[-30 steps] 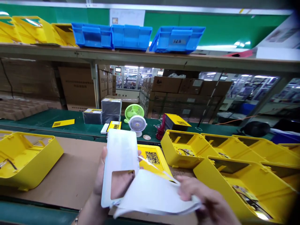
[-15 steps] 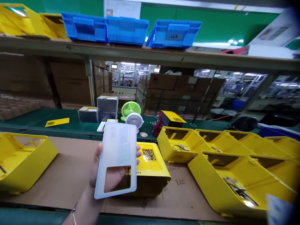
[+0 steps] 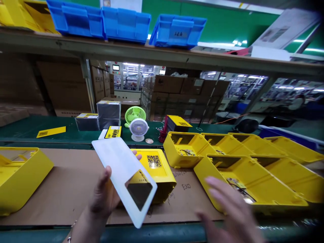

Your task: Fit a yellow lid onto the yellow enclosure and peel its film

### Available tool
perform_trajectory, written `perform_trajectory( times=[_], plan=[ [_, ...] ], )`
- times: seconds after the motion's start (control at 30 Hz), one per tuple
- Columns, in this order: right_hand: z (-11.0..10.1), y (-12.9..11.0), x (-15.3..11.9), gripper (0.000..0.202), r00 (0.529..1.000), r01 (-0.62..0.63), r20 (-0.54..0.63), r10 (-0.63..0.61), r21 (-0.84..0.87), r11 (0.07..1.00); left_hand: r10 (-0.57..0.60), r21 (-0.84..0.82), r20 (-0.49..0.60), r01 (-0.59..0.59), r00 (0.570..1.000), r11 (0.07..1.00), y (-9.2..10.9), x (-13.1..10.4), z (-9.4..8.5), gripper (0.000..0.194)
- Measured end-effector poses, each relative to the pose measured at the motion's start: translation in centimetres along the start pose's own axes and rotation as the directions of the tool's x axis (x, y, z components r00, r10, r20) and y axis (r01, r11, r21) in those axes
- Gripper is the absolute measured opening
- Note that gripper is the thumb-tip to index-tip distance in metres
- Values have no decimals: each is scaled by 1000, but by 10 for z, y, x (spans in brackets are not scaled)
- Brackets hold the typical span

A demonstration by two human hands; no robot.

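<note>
My left hand (image 3: 102, 197) holds a white translucent panel (image 3: 118, 168) with a rectangular window cut near its lower end; the panel is tilted, its top leaning left. Behind it on the cardboard sits a yellow device (image 3: 157, 168) with a QR code on its top face. My right hand (image 3: 231, 211) hovers blurred at the lower right, fingers spread and holding nothing, in front of a yellow open housing (image 3: 255, 189).
Several yellow housings (image 3: 225, 143) lie in a row to the right and one (image 3: 20, 172) at the left edge. Two small fans (image 3: 138, 126), wrapped boxes (image 3: 108, 113) and yellow label cards (image 3: 50, 131) stand on the green belt. Blue bins (image 3: 126, 23) line the shelf above.
A second white sheet held by my right hand is gone from view. My left hand tilted the panel to the left. My empty right hand came back in at the lower right.
</note>
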State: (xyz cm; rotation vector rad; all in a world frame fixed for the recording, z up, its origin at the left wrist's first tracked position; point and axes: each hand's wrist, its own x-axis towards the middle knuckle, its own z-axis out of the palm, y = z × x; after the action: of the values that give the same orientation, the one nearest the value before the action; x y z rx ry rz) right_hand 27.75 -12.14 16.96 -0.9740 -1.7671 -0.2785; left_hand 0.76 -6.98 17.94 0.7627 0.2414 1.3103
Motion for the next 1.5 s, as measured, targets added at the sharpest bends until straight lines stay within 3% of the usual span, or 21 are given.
perform_trajectory(
  times=[0.03, 0.1, 0.17, 0.23, 0.27, 0.3, 0.33, 0.37, 0.4, 0.43, 0.5, 0.57, 0.67, 0.73, 0.8, 0.93, 1.3, 1.4, 1.5],
  plan=[
    [16, -7, 3, 66, 983, 131, 131, -132, 15, 991, -22, 9, 2, 22, 1000, 1000, -3, -2, 3, 72],
    [44, -22, 9, 66, 924, 262, 261, -278, 95, 960, -121, 43, 33, 120, 992, 992, -7, -6, 9, 81],
    [61, -33, 16, 60, 931, 199, 270, -246, 189, 962, -174, 148, 45, 165, 984, 975, -6, -7, 12, 91],
    [66, -39, 24, 48, 971, -15, 233, -45, 252, 968, -70, 394, 2, 63, 998, 917, 2, -5, 12, 105],
    [65, -39, 30, 42, 972, -151, 218, 89, 285, 947, 51, 569, -4, -40, 999, 821, 8, -4, 11, 114],
    [64, -39, 35, 37, 950, -282, 223, 217, 324, 903, 181, 745, 35, -146, 983, 651, 15, -1, 10, 120],
    [62, -38, 42, 36, 915, -391, 252, 314, 371, 842, 266, 879, 120, -227, 957, 420, 22, 2, 9, 123],
    [61, -37, 47, 37, 877, -474, 302, 373, 423, 772, 276, 945, 224, -278, 935, 175, 29, 5, 9, 121],
    [61, -36, 52, 40, 843, -534, 363, 397, 473, 701, 225, 950, 311, -311, 924, -34, 36, 9, 8, 115],
    [61, -34, 56, 44, 815, -576, 425, 394, 513, 637, 140, 927, 356, -331, 924, -178, 41, 13, 8, 106],
    [66, -28, 58, 51, 783, -617, 493, 379, 539, 573, -19, 897, 338, -328, 941, -298, 49, 24, 5, 87],
    [71, -18, 55, 57, 798, -589, 461, 388, 462, 663, -80, 907, 280, -291, 957, -304, 51, 34, -2, 79],
    [77, 2, 44, 51, 845, -430, 413, 341, 144, 891, -125, 930, 216, -243, 968, -276, 46, 49, -17, 77],
    [79, 15, 37, 43, 822, -359, 472, 319, -5, 933, -148, 942, 178, -212, 973, -258, 40, 55, -26, 78],
    [79, 26, 32, 42, 790, -374, 513, 335, -30, 927, -157, 952, 152, -188, 976, -242, 34, 58, -31, 80],
    [77, 39, 29, 42, 780, -463, 513, 358, 88, 882, -148, 963, 137, -167, 979, -210, 28, 58, -32, 82],
    [76, 55, 28, 45, 682, -690, 602, 415, 342, 637, -201, 961, 112, -158, 973, -229, 27, 66, -22, 89],
    [75, 57, 32, 45, 642, -710, 635, 430, 279, 647, -231, 945, 106, -170, 967, -278, 25, 66, -22, 90],
    [72, 58, 40, 51, 615, -672, 685, 391, 196, 714, -254, 923, 111, -195, 961, -331, 24, 61, -30, 85]
  ],
)
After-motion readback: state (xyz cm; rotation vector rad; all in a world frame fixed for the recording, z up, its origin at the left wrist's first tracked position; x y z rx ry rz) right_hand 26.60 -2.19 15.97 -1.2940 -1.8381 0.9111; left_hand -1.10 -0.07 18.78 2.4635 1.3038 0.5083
